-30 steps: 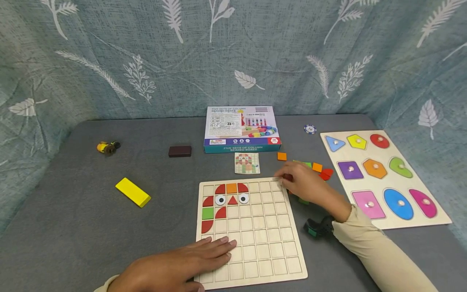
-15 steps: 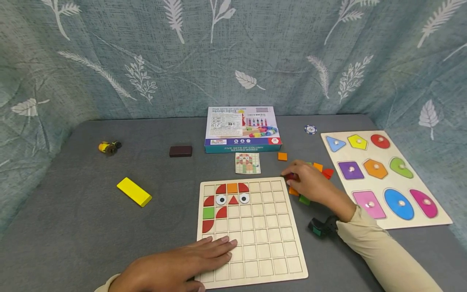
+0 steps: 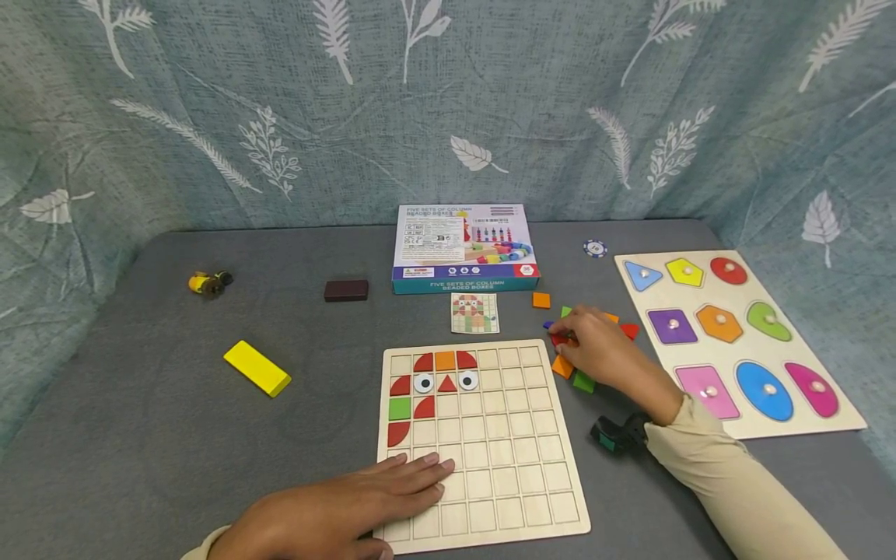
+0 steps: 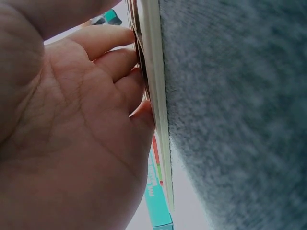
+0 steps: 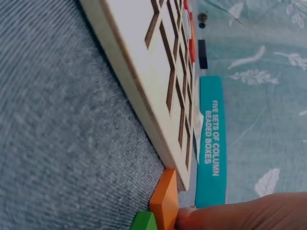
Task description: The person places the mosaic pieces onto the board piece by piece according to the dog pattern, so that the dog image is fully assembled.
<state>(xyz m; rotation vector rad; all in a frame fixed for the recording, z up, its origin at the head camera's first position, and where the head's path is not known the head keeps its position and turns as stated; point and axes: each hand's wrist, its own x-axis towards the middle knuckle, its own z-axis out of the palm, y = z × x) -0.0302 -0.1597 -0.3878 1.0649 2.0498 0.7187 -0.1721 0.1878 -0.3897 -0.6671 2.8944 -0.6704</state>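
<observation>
My left hand [image 3: 343, 502] lies flat, fingers extended, over the lower left of a wooden grid board [image 3: 504, 467]. Red quarter-round tiles, an orange square tile [image 3: 445, 361], a green square tile [image 3: 400, 408], a red triangle [image 3: 446, 383] and two eye discs [image 3: 423, 383] sit in its upper left cells. To the right of the board, my right hand [image 3: 595, 346] reaches into a pile of loose tiles with bent fingers. A red tile [image 3: 558, 340] shows between thumb and index; whether it is pinched is unclear. Orange [image 5: 165, 199] and green [image 5: 144, 221] tiles lie beside the fingers.
A small pattern card [image 3: 474, 313] lies between the board and a toy box [image 3: 465, 249]. The knobbed shape puzzle [image 3: 759, 400] is at right. A yellow block [image 3: 257, 368], dark block [image 3: 346, 290], toy bee [image 3: 209, 283] and poker chip [image 3: 595, 248] lie around.
My right hand has shifted right, away from the board's upper right corner and further into the tile pile. A blue tile now shows by its fingertips. My left hand stays still.
</observation>
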